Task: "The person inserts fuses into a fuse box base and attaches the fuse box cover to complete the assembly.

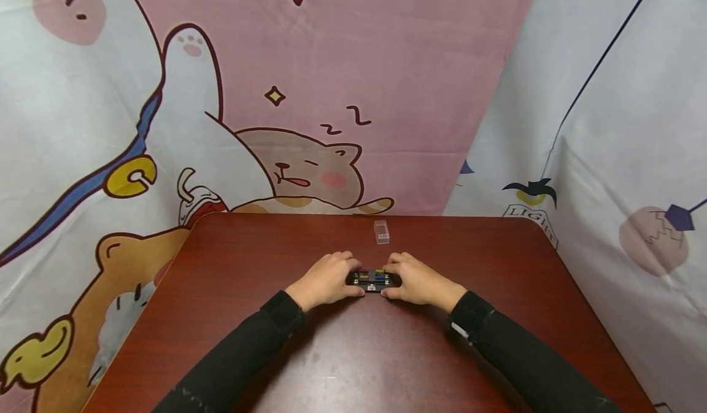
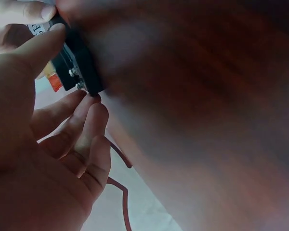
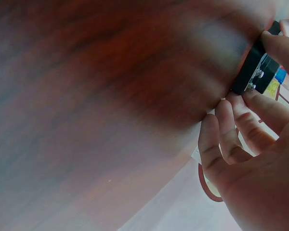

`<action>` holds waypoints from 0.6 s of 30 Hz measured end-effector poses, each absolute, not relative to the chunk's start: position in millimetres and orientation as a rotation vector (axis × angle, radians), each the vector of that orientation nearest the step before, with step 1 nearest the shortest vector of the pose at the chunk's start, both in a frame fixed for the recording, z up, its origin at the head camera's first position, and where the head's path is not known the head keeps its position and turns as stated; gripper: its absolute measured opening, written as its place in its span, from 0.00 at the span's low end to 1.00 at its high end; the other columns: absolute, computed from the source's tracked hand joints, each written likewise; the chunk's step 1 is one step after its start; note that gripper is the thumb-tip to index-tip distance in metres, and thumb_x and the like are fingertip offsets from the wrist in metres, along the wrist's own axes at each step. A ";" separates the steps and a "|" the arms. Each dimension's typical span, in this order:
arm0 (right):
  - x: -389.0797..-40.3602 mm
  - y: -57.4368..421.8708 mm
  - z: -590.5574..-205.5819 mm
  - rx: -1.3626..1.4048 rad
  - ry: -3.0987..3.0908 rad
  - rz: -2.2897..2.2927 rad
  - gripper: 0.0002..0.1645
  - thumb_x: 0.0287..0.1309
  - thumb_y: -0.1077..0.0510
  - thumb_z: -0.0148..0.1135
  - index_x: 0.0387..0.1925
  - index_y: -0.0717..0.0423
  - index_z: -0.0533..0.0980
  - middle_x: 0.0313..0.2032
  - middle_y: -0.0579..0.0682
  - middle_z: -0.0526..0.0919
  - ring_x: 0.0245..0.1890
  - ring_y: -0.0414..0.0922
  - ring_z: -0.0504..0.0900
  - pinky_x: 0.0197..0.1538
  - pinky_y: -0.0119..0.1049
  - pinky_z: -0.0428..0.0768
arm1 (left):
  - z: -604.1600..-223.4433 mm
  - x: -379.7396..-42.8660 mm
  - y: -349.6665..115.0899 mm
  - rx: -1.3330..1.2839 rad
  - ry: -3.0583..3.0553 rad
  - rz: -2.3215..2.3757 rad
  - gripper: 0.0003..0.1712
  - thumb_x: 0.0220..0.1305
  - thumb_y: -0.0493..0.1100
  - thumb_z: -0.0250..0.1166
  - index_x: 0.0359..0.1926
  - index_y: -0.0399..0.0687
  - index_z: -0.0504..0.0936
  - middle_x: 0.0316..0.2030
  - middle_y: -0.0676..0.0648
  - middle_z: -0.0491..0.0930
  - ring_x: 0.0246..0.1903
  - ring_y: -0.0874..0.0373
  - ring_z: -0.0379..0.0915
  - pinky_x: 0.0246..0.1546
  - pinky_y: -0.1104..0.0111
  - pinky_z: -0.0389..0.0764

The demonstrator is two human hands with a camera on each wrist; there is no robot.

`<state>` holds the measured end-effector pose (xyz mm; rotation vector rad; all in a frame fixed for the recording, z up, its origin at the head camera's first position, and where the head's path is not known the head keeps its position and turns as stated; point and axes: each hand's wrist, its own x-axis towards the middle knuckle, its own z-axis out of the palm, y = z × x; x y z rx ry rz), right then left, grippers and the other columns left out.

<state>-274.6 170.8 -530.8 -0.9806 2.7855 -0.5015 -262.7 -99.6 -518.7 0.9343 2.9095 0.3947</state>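
Observation:
A small black fuse block (image 1: 372, 281) lies near the middle of the table, with coloured blade fuses on top in red, yellow and blue. My left hand (image 1: 327, 279) grips its left end, thumb on the near side and fingers on the far side. At the opposite end my right hand (image 1: 421, 283) holds it the same way. Metal screw terminals show on the end of the fuse block (image 2: 89, 67) in the left wrist view, beside an orange-red fuse (image 2: 54, 82). In the right wrist view a blue fuse (image 3: 280, 74) peeks out behind the black body.
A clear plastic box (image 1: 382, 232) lies beyond the hands, close to the far edge of the reddish-brown table (image 1: 265, 241). Behind the table hangs a cloth (image 1: 420, 94) printed with cartoon animals. Black sleeves (image 1: 237, 345) cover both forearms.

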 end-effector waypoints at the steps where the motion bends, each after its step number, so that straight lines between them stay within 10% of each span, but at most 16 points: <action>1: -274.5 170.3 -530.7 -0.980 2.787 -0.498 0.31 0.65 0.42 0.80 0.62 0.53 0.87 0.52 0.43 0.82 0.54 0.43 0.78 0.59 0.46 0.81 | -519.6 -262.2 -100.1 0.927 2.911 0.395 0.33 0.68 0.64 0.78 0.65 0.51 0.87 0.53 0.49 0.84 0.51 0.52 0.82 0.60 0.54 0.83; 18: -272.9 170.2 -529.6 -0.960 2.786 -0.521 0.30 0.64 0.42 0.80 0.61 0.53 0.87 0.51 0.43 0.81 0.53 0.43 0.77 0.57 0.45 0.81 | -527.1 -255.0 -98.1 0.804 2.941 0.467 0.30 0.67 0.61 0.80 0.62 0.51 0.90 0.49 0.50 0.81 0.44 0.54 0.78 0.54 0.56 0.81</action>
